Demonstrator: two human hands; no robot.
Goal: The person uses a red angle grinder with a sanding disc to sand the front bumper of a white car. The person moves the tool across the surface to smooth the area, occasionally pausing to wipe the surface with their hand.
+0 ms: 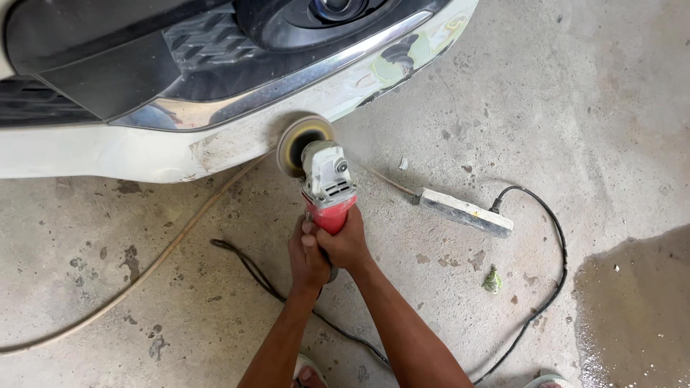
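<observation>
Both hands are on the grinder (327,188) right now. My left hand (305,255) wraps the red handle from the left, fingers (309,231) curled tight around it. My right hand (346,243) clamps the same handle from the other side, its fingers closed too, the two hands touching each other.

The grinder points away from me, grey head forward, and its round disc (300,142) sits pressed against the lower edge of the white bumper (108,152). A haze of dust hangs around the disc. The paint there looks scuffed and dull, with patches of greenish filler further right along the bumper's curve. Above runs a chrome strip (273,90) and a dark grille.

On the concrete floor (596,108) to the right lies a white power strip (466,212), a black cable (557,251) looping out of it and back toward me. Another black cord (251,269) trails left of my arms, and a tan hose (158,259) sweeps across the floor toward the bumper. A wet patch (636,309) darkens the floor at far right. A small green scrap (491,279) lies near the strip.
</observation>
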